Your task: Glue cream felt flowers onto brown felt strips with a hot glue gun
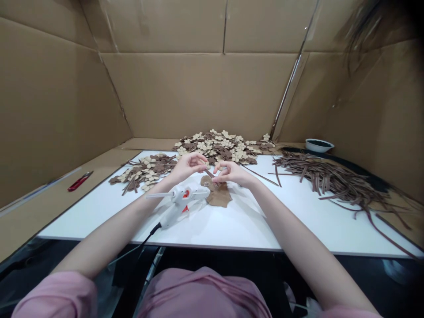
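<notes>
My left hand [190,167] is closed in a pinch, with a thin brown strip [210,174] at its fingertips. Facing it, my right hand [232,173] has thumb and fingers bent together on the other part of that strip. Small cream patches show by the fingertips of both hands; whether they are held or lie behind, I cannot tell. Just under the hands is a ragged brown piece [219,196], flat on the white board, with a shiny clear spot near its top. A white glue gun [180,201] with an orange trigger rests below my left hand.
Behind the hands lies a heap of cream and brown flower cut-outs [225,148]. A smaller flower pile [149,170] is at left, brown strips [324,174] at right. A red-handled cutter [80,181] and a white bowl [319,145] flank the white board [99,212]. Cardboard walls surround it.
</notes>
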A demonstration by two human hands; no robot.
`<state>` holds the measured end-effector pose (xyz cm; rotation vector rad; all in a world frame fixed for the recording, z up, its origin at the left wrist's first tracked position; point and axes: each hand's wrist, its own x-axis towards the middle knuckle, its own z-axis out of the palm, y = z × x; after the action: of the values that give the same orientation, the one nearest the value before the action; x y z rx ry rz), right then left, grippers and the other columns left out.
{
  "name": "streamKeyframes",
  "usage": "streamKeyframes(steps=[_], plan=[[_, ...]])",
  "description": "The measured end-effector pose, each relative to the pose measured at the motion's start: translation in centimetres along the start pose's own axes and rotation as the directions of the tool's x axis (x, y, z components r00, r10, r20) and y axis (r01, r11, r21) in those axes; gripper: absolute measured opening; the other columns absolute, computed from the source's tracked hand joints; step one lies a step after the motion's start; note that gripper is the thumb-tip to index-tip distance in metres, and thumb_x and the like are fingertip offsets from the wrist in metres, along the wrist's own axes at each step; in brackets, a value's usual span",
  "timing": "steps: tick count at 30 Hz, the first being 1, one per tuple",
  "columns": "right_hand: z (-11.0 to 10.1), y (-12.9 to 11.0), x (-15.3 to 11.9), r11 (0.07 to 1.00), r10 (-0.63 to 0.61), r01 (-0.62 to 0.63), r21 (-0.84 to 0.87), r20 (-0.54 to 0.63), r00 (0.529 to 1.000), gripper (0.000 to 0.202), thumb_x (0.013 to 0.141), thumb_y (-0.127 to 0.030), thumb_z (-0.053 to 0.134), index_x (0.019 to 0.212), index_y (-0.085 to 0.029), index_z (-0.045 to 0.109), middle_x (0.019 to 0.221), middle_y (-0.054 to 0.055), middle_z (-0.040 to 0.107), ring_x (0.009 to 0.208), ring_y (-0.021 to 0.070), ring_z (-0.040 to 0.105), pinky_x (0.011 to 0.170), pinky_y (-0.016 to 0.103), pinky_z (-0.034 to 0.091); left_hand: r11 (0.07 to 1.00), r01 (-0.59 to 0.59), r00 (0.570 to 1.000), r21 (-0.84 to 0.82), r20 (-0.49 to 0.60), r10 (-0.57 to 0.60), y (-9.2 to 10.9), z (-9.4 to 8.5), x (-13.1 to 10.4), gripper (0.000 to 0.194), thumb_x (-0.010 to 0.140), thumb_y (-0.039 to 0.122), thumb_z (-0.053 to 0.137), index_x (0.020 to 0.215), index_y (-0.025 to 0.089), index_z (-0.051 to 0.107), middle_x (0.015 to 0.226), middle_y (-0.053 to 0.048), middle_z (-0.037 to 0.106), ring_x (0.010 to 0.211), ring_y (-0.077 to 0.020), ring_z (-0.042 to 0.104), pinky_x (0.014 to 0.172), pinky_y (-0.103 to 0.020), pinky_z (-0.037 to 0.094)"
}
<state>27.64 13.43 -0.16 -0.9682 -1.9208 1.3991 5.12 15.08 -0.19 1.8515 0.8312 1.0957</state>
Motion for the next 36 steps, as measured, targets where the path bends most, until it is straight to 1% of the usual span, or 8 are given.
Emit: streamKeyframes(steps=[11,19,22,24,28,30,33,36], plan=[[0.0,-0.2,-0.3,0.999,0.012,-0.012,-0.036,0.007,1.0,0.043,0.063,-0.04,0.082,0.09,-0.019,0.057,0.065,0.002,0.071,0.058,0.0154,0.065,0.056,0.023,0.045,1.0,-0.003,1.0,-0.023,-0.016,0.003,0.6,-0.1,0.0,0.034,0.07,0.031,0.079,0.092,0.011,0.063,0.07,-0.002,0.067,0.063,-0.0118,0.063,0.061,-0.022,0.05],[-0.2,0.3,-0.1,1.0,0.002,-0.002,0.0,0.035,0.999,0.041,0.07,-0.048,0.076,0.092,-0.019,0.056,0.067,0.003,0.071,0.065,0.0184,0.069,0.062,0.026,0.051,1.0,-0.007,0.999,-0.001,-0.033,0.007,0.1,-0.5,0.2,0.033,0.07,0.031,0.078,0.091,0.011,0.063,0.069,-0.003,0.067,0.062,-0.0123,0.063,0.061,-0.022,0.05],[-0.6,0.7,0.0,0.998,-0.024,0.022,-0.06,-0.035,0.999,0.039,0.075,-0.051,0.071,0.09,-0.017,0.058,0.069,0.005,0.071,0.066,0.018,0.068,0.062,0.026,0.051,1.0,-0.023,0.999,0.009,-0.043,0.024,-0.2,-0.7,0.3,0.033,0.07,0.032,0.078,0.091,0.011,0.063,0.069,-0.003,0.067,0.062,-0.0124,0.063,0.061,-0.023,0.05],[-1.1,0.9,0.1,0.985,-0.063,0.033,-0.167,-0.174,0.983,0.035,0.077,-0.049,0.069,0.085,-0.016,0.059,0.071,0.006,0.07,0.065,0.0167,0.066,0.06,0.025,0.05,0.999,-0.034,0.998,0.02,-0.052,0.035,-0.1,-0.7,0.2,0.033,0.071,0.033,0.077,0.092,0.012,0.063,0.069,-0.003,0.067,0.062,-0.0126,0.063,0.061,-0.023,0.05],[-3.1,1.4,0.1,0.892,-0.075,-0.15,-0.426,-0.468,0.88,0.02,0.079,-0.036,0.066,0.08,-0.016,0.06,0.068,0.005,0.069,0.064,0.0159,0.064,0.057,0.023,0.045,0.999,-0.036,0.997,0.021,-0.063,0.037,0.4,-0.6,0.0,0.031,0.071,0.032,0.077,0.09,0.012,0.063,0.068,-0.002,0.065,0.061,-0.0115,0.062,0.059,-0.021,0.049],[-4.2,1.6,-0.2,0.821,-0.037,-0.276,-0.499,-0.529,0.848,0.016,0.075,-0.031,0.069,0.079,-0.017,0.063,0.071,0.005,0.07,0.064,0.016,0.063,0.057,0.023,0.044,1.0,-0.028,0.997,0.005,-0.065,0.028,0.6,-0.5,-0.1,0.031,0.07,0.032,0.077,0.089,0.013,0.063,0.069,-0.001,0.065,0.061,-0.0109,0.061,0.059,-0.021,0.05],[-5.6,1.7,-0.9,0.727,0.114,-0.41,-0.55,-0.492,0.863,0.022,0.064,-0.029,0.078,0.079,-0.016,0.068,0.077,0.005,0.071,0.067,0.0165,0.064,0.058,0.024,0.044,1.0,-0.008,0.998,-0.01,-0.064,0.007,0.7,-0.4,-0.1,0.031,0.07,0.033,0.078,0.089,0.013,0.063,0.07,-0.001,0.066,0.062,-0.011,0.062,0.06,-0.022,0.051],[-6.4,1.6,-1.5,0.698,0.298,-0.488,-0.525,-0.406,0.864,0.034,0.055,-0.026,0.083,0.085,-0.016,0.069,0.076,0.005,0.071,0.061,0.0146,0.062,0.053,0.023,0.044,1.0,0.007,0.998,-0.019,-0.058,-0.008,0.6,-0.4,0.0,0.032,0.069,0.033,0.078,0.089,0.012,0.063,0.07,-0.002,0.067,0.062,-0.0108,0.062,0.062,-0.022,0.052]])
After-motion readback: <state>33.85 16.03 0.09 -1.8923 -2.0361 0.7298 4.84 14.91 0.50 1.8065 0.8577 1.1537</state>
